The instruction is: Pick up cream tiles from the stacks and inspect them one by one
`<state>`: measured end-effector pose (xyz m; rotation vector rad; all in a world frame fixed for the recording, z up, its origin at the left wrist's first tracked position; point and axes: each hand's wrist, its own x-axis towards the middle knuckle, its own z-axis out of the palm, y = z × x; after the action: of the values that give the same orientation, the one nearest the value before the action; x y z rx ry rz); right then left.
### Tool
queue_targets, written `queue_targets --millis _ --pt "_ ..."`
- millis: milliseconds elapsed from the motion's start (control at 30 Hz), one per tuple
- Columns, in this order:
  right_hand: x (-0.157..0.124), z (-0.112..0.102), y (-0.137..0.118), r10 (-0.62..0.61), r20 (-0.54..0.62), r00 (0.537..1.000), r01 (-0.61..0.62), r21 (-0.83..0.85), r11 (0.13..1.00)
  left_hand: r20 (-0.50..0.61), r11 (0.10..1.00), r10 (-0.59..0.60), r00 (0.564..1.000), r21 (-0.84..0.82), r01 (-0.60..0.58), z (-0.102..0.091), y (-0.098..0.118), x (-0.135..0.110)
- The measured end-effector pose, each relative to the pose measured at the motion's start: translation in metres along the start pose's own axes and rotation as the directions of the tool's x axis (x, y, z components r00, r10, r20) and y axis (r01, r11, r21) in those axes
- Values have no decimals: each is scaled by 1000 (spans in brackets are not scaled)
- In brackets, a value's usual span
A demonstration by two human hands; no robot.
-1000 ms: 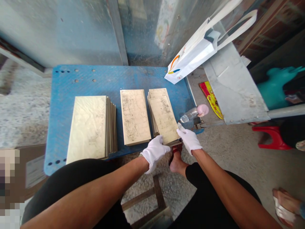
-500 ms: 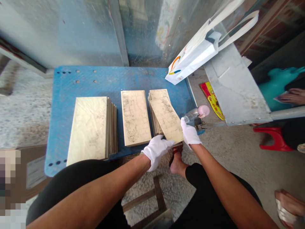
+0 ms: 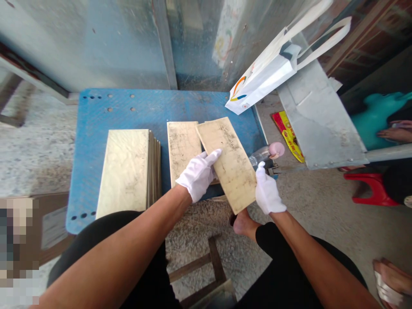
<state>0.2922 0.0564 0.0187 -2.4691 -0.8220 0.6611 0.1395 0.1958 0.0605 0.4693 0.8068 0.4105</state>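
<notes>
Both my hands wear white gloves and hold one beige, smudged tile [image 3: 229, 161] lifted above the blue table [image 3: 128, 111]. My left hand [image 3: 197, 174] grips its left long edge, fingers on top. On the opposite long edge, my right hand [image 3: 267, 191] clasps the tile near the lower corner. Beneath the raised tile lies the right-hand pile, now hidden. A single flat tile [image 3: 182, 148] sits in the middle. A tall stack of tiles [image 3: 128, 171] stands at the left.
A white paper bag [image 3: 267, 73] hangs over the table's right corner beside a grey metal sheet [image 3: 317, 118]. A clear bottle with a pink cap [image 3: 268, 152] lies at the table's right edge. Red stool [image 3: 370, 189] at right; another person's foot [image 3: 391, 279] lower right.
The top tile of the right pile has been lifted off and raised toward me. My left hand moved up along its left edge; my right hand stays on its right edge.
</notes>
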Motion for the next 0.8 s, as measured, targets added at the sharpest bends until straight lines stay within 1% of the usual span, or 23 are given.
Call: queue_targets --millis 67,133,200,267,300,367,433,467,533,600,667,700,733,800 --pt "-6 -1 3 -9 -5 1000 10 144 989 -66 997 43 997 -66 -48 1 6 -2" --pt "-6 -4 4 -27 38 999 17 243 970 -111 995 46 993 -87 -56 3 7 -6" --pt "-2 -10 1 -51 75 996 26 302 953 -90 998 19 996 -56 -24 5 5 -13" --pt "3 -20 -7 -78 47 996 53 395 917 -30 999 -25 999 44 26 5 1 -21" --pt "6 -26 -13 -100 11 995 85 451 888 -8 990 -47 999 133 48 5 -2 -25" --pt "8 -41 -25 -175 -61 983 180 532 827 20 941 -78 997 331 67 5 -8 -32" --pt "6 -58 -36 -266 -84 960 268 537 800 59 882 -128 990 464 86 4 -17 -37" --pt "3 -66 -40 -307 -73 949 300 506 809 98 867 -158 982 489 91 4 -23 -40" --pt "-3 -80 -46 -382 11 924 348 388 853 182 860 -216 959 501 98 2 -34 -44" --pt "-10 -92 -47 -440 184 879 394 241 887 223 839 -264 938 533 109 1 -44 -49" --pt "-15 -100 -45 -458 383 802 438 143 887 250 817 -293 923 568 105 -1 -52 -53" --pt "-17 -103 -42 -455 463 760 456 117 882 272 808 -295 916 583 87 -2 -55 -55" --pt "-18 -105 -40 -449 523 725 472 97 876 298 800 -288 910 598 57 -4 -58 -57" --pt "-20 -108 -35 -452 589 670 518 65 853 349 783 -273 896 621 -3 -8 -62 -60"
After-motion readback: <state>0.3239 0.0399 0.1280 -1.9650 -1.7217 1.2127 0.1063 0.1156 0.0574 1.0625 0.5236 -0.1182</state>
